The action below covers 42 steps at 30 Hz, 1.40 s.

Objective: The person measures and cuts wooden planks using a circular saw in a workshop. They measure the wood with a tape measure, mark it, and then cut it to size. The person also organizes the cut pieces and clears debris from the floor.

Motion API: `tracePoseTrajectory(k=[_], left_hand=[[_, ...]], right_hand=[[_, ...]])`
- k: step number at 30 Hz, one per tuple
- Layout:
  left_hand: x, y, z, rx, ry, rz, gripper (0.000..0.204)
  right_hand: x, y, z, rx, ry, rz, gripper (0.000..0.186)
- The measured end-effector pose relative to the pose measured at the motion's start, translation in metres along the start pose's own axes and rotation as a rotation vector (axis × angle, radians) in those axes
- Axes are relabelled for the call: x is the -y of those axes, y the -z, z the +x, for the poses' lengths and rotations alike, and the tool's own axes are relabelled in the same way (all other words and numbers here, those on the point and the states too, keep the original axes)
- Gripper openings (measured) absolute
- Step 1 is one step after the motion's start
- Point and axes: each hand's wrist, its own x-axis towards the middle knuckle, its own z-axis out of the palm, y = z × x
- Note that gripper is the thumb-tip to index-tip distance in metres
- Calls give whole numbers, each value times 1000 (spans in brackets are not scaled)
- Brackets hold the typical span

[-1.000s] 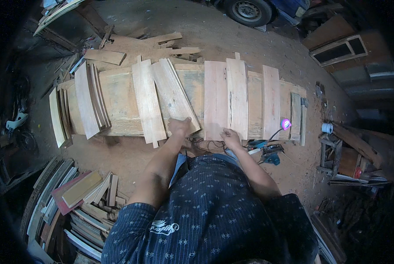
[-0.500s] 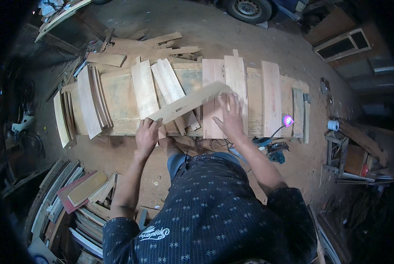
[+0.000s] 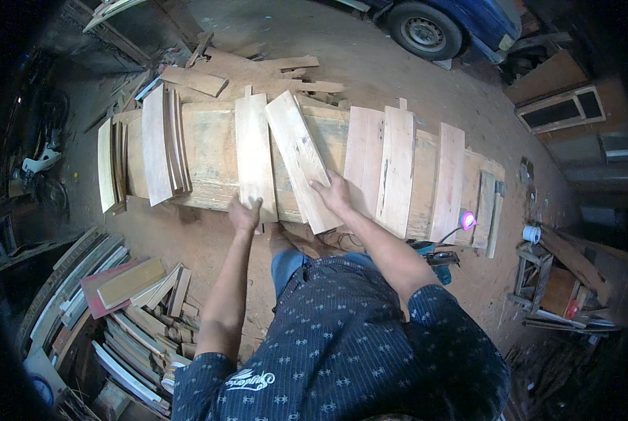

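Observation:
Pale wooden planks lie crosswise over a long wooden bench in front of me. My right hand (image 3: 335,194) grips the right edge of a slanted plank (image 3: 296,144), its thumb lying on the upper face. This plank's near end sticks out past the bench's near edge. My left hand (image 3: 245,214) is closed at the near left corner of a straighter plank (image 3: 253,151), thumb over the face; its lower fingers are partly hidden. The two planks lie close together, with a narrow tongue showing at the far end of the straighter one.
More planks (image 3: 398,165) lie to the right on the bench (image 3: 205,151), and several stand at its left. A small pink-lit lamp (image 3: 467,220) and a power tool (image 3: 440,259) are near the right side. Stacked offcuts (image 3: 128,330) fill the lower left. A car wheel (image 3: 426,35) stands beyond.
The plank that I held raised and slanted across both hands is down on the bench. My right hand has come lower and left onto the slanted plank. The view has shifted.

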Motion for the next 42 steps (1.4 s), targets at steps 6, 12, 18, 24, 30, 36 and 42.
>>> tracePoseTrajectory(k=[6,12,18,24,30,36,42], left_hand=[[74,-54,-10,146,384,-476,94],[45,-4,-23,328,226,-794,55],[1,37,-70,-1,-156,-331,36],[-6,20,-112,325,233,-904,46],[3,6,-110,665,284,-1039,47],[-22,-47,-69,452,365,-771,54],[-54,-140,-16,27,89,-216,83]], right_hand=[[-5,-25,24,-34,-46,-315,75],[-20,-24,6,51,-65,-350,73],[19,-69,-7,265,-236,140,75],[85,-73,-26,373,-449,559,62],[69,-47,-38,262,-156,271,64],[12,-11,-34,51,-71,100,54],[42,60,-59,122,-114,120,60]])
